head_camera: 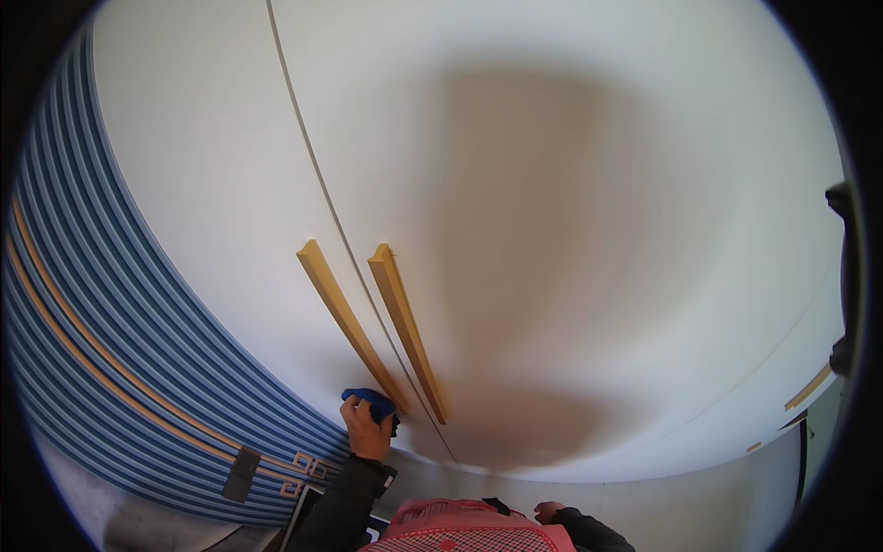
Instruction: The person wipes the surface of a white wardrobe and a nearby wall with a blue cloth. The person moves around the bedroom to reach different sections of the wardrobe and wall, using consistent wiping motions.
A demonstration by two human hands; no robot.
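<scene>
My left hand (368, 429) is closed around a blue cloth (374, 403), pressed to a white cabinet door (207, 138) near the lower end of a long gold handle (352, 324). Beside it, across the narrow gap between two doors, runs a second gold handle (408, 331) on the right door (690, 241). My right hand (548, 511) hangs low beside the pink checked apron (469, 535), its fingers curled and partly hidden; whether it holds anything cannot be told. A broad shadow falls over the right door.
Blue ribbed wall panelling (172, 331) with copper-coloured trim strips stands at the left; a dark plate (241, 475) sits on it. Pale floor (621, 510) shows below the doors. More gold handles (808, 388) and dark objects (843, 276) lie at the right rim.
</scene>
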